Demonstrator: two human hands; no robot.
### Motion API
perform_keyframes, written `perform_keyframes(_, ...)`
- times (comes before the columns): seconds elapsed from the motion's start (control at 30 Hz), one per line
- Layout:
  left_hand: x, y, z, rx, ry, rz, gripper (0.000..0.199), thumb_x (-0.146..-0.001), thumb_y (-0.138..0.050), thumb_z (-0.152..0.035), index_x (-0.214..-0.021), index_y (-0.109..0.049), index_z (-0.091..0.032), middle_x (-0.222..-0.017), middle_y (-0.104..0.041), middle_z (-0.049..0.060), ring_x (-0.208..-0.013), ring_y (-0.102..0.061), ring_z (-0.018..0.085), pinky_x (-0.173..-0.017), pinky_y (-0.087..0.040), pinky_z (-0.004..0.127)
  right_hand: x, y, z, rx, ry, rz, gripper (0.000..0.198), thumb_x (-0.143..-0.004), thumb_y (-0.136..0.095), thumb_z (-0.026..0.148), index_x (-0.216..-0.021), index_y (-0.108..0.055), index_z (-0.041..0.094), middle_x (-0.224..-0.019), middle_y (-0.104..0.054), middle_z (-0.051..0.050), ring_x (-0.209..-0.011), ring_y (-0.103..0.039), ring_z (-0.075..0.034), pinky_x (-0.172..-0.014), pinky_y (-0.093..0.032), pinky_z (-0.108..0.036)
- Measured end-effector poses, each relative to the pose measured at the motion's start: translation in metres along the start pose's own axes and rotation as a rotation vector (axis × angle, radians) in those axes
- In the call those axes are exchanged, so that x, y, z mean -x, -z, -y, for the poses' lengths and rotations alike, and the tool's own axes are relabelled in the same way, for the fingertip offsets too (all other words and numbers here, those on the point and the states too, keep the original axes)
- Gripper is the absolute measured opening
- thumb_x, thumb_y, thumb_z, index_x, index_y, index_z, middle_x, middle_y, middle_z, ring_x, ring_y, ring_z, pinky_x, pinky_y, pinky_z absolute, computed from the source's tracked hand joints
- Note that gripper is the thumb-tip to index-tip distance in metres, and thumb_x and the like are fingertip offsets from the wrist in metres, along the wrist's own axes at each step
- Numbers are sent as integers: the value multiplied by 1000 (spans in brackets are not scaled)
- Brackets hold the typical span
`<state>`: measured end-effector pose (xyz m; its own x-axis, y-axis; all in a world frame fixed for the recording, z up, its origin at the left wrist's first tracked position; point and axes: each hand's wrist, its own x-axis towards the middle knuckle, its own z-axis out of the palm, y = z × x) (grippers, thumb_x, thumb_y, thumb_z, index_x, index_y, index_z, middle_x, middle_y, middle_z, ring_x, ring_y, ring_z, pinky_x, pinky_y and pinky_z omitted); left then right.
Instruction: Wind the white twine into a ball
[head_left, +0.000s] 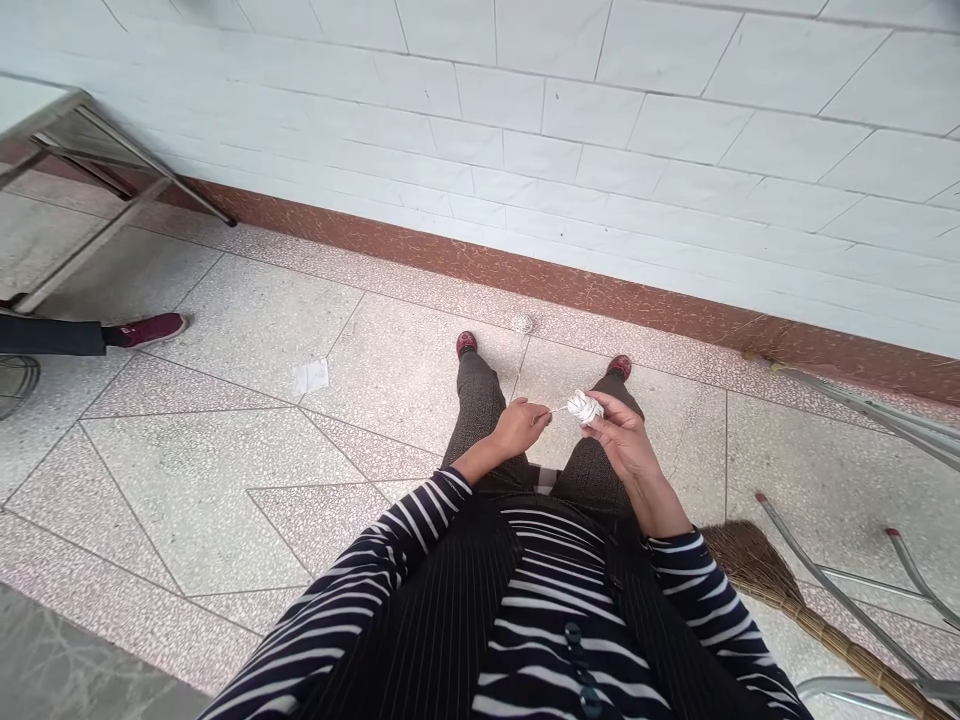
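Note:
My right hand (621,437) has its fingers and thumb closed around a small ball of white cord (585,407), held above my lap. From that ball a short stretch of the white cord (559,409) runs leftward to my left hand (520,427), whose fingers are pinched on it. The hands are a little apart, with the strand between them. A second whitish ball (523,323) lies on the floor near the wall, between my feet and beyond them. Too little detail shows to tell what the cord is made of.
A metal-framed table (94,210) stands at the left, near another person's shoe (155,329). A piece of white paper (311,376) lies on the floor. At the right are a straw broom (757,565) and metal chair legs (806,550). A tiled wall (517,150) rises ahead.

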<state>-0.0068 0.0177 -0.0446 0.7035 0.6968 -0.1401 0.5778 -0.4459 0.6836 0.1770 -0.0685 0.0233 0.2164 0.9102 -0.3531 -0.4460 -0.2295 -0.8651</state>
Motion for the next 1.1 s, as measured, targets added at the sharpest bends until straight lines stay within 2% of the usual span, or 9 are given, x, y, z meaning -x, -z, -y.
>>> perform_keyframes(0.17, -8, 2, 9, -136, 58, -18, 30, -99, -44, -23, -80, -66, -18, -82, -73, 4, -82, -65, 16, -111, -34, 41, 7, -9, -11, -59, -43, -29, 38, -62, -88, 30, -99, -79, 25, -95, -75, -3, -70, -64, -15, -64, -57, -30)
perform_keyframes(0.3, -7, -5, 5, -121, 50, 58, 29, -98, -45, -20, -80, -67, -17, -78, -73, 4, -76, -64, 15, -110, -35, 38, 3, -7, -14, -47, 5, -82, 39, -63, -88, 29, -100, -78, 24, -95, -74, -2, -70, -64, -14, -65, -58, -30)
perform_keyframes(0.43, 14, -9, -14, -51, -70, 182, 29, -99, -47, -23, -78, -66, -18, -72, -71, 1, -70, -62, 14, -107, -37, 35, -15, 8, -22, 133, 164, -256, 41, -63, -85, 33, -100, -72, 21, -90, -71, 0, -64, -62, -12, -62, -59, -31)
perform_keyframes(0.53, 25, 2, -32, -104, -188, 180, 30, -100, -46, -25, -79, -66, -17, -74, -70, 2, -74, -63, 14, -110, -36, 37, -25, 16, -34, 266, 206, -319, 37, -65, -81, 34, -96, -67, 19, -84, -68, 1, -61, -60, -11, -57, -58, -29)
perform_keyframes(0.67, 17, 33, -49, -207, -359, 84, 31, -102, -41, -24, -90, -69, -17, -85, -71, 5, -83, -64, 16, -114, -34, 41, -25, 12, -45, 344, 184, -246, 31, -65, -79, 29, -92, -66, 20, -82, -66, 1, -67, -59, -13, -55, -57, -26)
perform_keyframes(0.83, -13, 63, -47, -396, -470, -12, 25, -97, -47, -16, -87, -69, -17, -78, -68, 4, -87, -63, 18, -119, -28, 47, -16, 3, -43, 360, 114, -108, 33, -61, -81, 27, -91, -69, 21, -84, -65, 0, -74, -57, -15, -55, -60, -27)
perform_keyframes(0.93, -24, 64, -37, -434, -476, -18, 24, -96, -48, -16, -86, -70, -18, -78, -68, 3, -88, -64, 17, -120, -26, 47, -11, 1, -39, 294, 51, -30, 35, -61, -83, 32, -90, -68, 21, -86, -66, -1, -74, -58, -16, -57, -62, -32)
perform_keyframes(1.1, -29, 48, -20, -253, -318, 53, 28, -100, -44, -20, -94, -71, -19, -86, -73, 2, -88, -66, 16, -115, -32, 43, 1, 0, -36, 186, -14, -17, 43, -59, -87, 41, -91, -66, 21, -92, -65, -2, -76, -60, -17, -61, -63, -35)
